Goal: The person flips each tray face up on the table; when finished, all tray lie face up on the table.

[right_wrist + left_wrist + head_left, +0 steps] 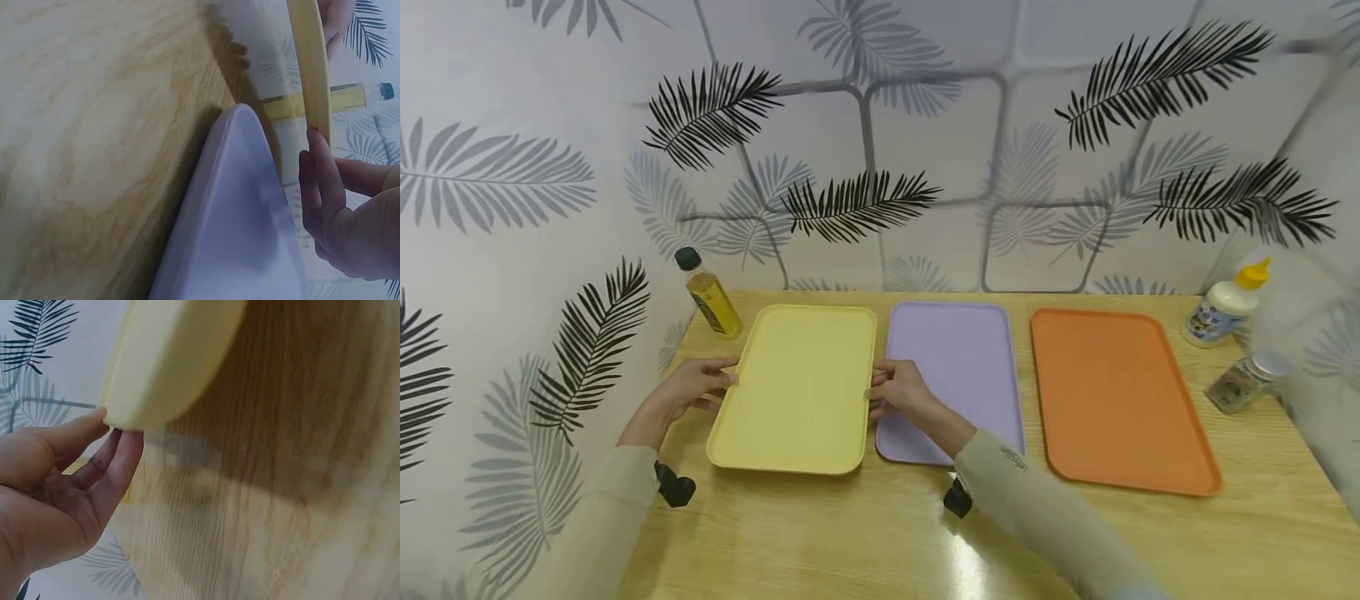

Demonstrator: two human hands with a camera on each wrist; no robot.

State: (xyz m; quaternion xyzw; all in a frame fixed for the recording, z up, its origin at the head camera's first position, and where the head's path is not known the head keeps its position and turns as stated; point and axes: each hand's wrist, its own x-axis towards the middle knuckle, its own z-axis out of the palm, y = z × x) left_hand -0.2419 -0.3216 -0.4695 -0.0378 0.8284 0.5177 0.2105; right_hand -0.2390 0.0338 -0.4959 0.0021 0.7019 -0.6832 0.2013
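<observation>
Both hands hold a yellow tray (797,387) by its two long sides, raised above the wooden table. My left hand (700,385) pinches the left rim, thumb on top and fingers beneath, as the left wrist view shows with the tray's edge (169,369). The right rim is pinched by my right hand (901,388), which reaches over a purple tray (955,375). In the right wrist view, the right fingers (325,178) support the yellow tray (312,75) from below, and a gap separates it from the table.
To the right lies an orange tray (1120,400). A bottle of yellow liquid (715,304) stands at the back left. At the right edge are a white bottle with a yellow nozzle (1221,308) and a lidded jar (1243,383). A patterned curtain (925,150) hangs behind the table (820,533).
</observation>
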